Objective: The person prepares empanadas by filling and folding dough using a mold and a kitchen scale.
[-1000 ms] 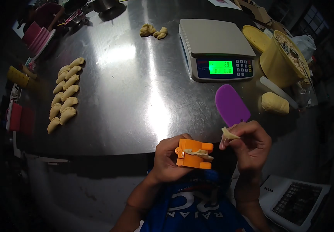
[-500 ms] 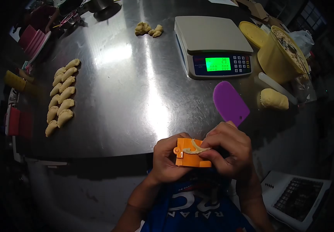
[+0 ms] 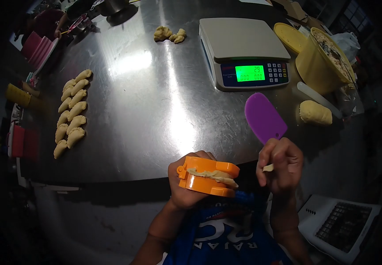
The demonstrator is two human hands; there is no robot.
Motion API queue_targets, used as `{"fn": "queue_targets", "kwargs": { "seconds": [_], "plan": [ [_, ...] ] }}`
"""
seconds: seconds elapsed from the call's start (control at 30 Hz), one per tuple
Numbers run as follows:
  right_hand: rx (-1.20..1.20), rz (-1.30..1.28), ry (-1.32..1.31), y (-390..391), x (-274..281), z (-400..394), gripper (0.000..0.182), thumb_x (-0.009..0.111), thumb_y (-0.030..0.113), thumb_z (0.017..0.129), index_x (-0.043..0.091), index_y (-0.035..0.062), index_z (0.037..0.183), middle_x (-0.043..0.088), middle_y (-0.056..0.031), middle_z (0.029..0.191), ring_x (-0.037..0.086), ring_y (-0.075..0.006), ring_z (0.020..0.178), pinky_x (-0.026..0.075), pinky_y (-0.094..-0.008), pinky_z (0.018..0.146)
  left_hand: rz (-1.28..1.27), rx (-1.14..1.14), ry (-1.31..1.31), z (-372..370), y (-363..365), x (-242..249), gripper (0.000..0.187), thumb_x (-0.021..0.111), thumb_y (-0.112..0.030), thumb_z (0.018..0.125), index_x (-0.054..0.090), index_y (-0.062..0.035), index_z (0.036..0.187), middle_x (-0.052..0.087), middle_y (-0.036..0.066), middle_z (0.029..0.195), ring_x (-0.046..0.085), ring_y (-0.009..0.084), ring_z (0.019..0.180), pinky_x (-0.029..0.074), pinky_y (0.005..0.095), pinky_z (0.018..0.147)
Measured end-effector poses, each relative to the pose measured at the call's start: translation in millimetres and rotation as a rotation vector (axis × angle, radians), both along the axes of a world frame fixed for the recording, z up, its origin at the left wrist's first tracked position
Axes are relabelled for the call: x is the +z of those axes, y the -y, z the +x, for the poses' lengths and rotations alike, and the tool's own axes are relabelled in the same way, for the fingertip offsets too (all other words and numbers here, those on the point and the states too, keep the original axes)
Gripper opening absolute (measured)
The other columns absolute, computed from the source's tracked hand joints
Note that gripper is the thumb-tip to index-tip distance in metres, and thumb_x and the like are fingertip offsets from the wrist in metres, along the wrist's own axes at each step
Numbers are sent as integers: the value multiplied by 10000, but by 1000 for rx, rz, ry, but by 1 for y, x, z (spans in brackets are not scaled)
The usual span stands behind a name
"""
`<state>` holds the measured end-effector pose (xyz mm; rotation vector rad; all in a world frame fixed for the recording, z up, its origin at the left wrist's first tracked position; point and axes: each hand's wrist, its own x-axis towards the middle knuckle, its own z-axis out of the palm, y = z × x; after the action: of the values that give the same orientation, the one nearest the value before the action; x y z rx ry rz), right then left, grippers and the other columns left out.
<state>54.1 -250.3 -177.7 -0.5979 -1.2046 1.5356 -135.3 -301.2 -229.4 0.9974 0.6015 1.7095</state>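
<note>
My left hand (image 3: 183, 191) is closed around an orange dumpling mould (image 3: 202, 187), held folded with its hinge to the left. A ragged strip of dough (image 3: 213, 176) sticks out along the seam between its two halves. To the right, apart from the mould, my right hand (image 3: 283, 165) pinches a small dough scrap (image 3: 268, 168). Just beyond those fingers lies a purple dough scraper (image 3: 264, 115) on the steel table.
Crimped dumplings (image 3: 76, 109) stand in two rows at left. Dough lumps (image 3: 169, 34) lie at the back, near a digital scale (image 3: 244, 39). At right are a dough block (image 3: 315, 112), a white-handled tool (image 3: 317, 98) and a yellow tub (image 3: 308, 66) of filling. Another person (image 3: 45, 22) is at far left.
My right hand has pulled away from the mould to the right, with a torn dough scrap. My left hand has shifted slightly left and turned the mould so its seam faces up.
</note>
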Motion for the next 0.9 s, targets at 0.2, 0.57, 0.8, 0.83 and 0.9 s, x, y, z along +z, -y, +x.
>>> {"fn": "queue_targets", "kwargs": {
  "seconds": [0.2, 0.57, 0.8, 0.83, 0.9],
  "plan": [
    [127, -188, 100, 4, 15, -5, 87, 595, 55, 929, 618, -13, 978, 611, -85, 721, 557, -100, 530, 440, -216, 487, 35, -29, 55, -2, 2, -3, 370, 835, -135, 728, 599, 36, 956, 665, 151, 909, 665, 221, 824, 526, 324, 772],
    [157, 728, 697, -11, 29, -18, 224, 708, 210, 871, 704, 53, 1030, 597, -52, 661, 591, -147, 539, 469, -293, 497, 3, 34, -37, -1, 4, -3, 312, 802, -64, 717, 587, 32, 920, 645, 142, 873, 641, 223, 804, 513, 331, 756],
    [200, 739, 640, -11, 24, -19, 220, 720, 223, 854, 676, 42, 972, 608, -56, 680, 617, -172, 564, 489, -297, 523, -11, 26, -63, -2, 5, 0, 304, 804, -58, 707, 589, 31, 902, 645, 146, 872, 640, 223, 798, 513, 334, 759],
    [203, 721, 618, -11, 23, -21, 204, 716, 215, 860, 668, 37, 948, 616, -61, 696, 628, -179, 581, 493, -297, 530, -8, 35, -63, -1, 5, 1, 304, 804, -59, 707, 590, 31, 903, 645, 145, 870, 639, 222, 799, 514, 333, 757],
    [169, 727, 613, -7, 20, -24, 190, 707, 204, 870, 653, 33, 930, 623, -73, 714, 635, -188, 590, 494, -296, 530, -3, 42, -62, -1, 5, 0, 304, 804, -60, 707, 590, 31, 903, 644, 144, 868, 639, 221, 800, 514, 332, 755]
  ]
}}
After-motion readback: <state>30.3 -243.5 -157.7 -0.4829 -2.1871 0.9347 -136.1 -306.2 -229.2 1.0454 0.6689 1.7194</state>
